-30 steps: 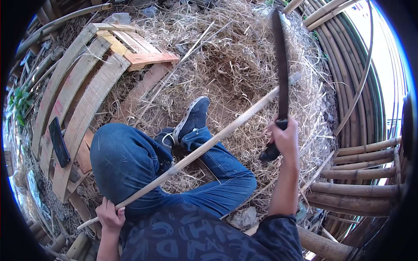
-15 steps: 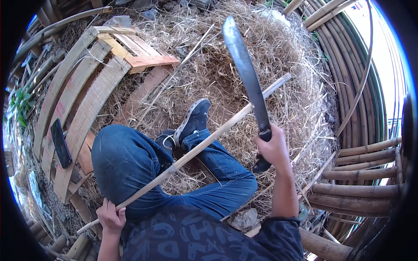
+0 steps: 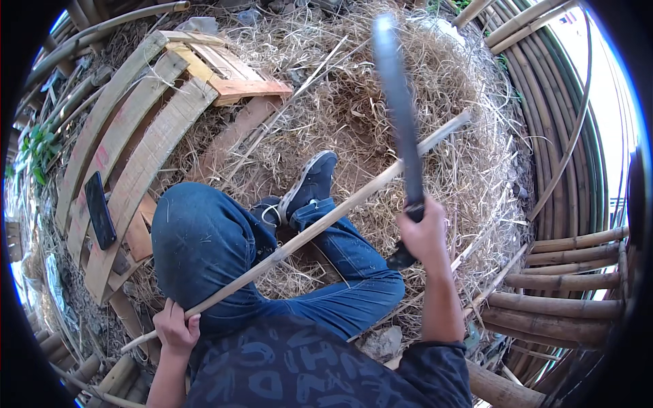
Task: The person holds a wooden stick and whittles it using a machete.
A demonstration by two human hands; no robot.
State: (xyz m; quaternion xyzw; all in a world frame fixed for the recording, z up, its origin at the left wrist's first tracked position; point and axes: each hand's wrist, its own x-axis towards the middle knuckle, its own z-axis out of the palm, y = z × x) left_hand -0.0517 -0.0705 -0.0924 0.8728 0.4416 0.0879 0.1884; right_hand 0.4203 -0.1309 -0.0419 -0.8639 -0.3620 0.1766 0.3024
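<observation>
From where I stand, the long pale stick (image 3: 326, 217) cuts slantwise over the seated person's lap, and everything sits around it. Its near end pokes out just past the left hand (image 3: 176, 325), whose fingers are curled round it beside the bent knee (image 3: 197, 238). From there the stick runs forward and to the right, over the other leg of the jeans (image 3: 354, 255), until its far end hangs above the straw (image 3: 469, 177).

The right hand (image 3: 425, 231), on the near, right-hand side of the stick, is wrapped firmly about the handle of a big knife (image 3: 399, 102). The blade points forward, smeared with blur, and crosses over the stick close to its far end, steeply across its length. Whether metal touches wood there, I can't tell. The right hand is much nearer that crossing; the left is down at the opposite end.

Left of the stick stands a slatted wooden crate (image 3: 153, 146) with a dark phone (image 3: 101, 209) lying on it. Just beyond the stick's middle are the shoes (image 3: 309, 183); bamboo poles (image 3: 544, 136) stack up to its right.
</observation>
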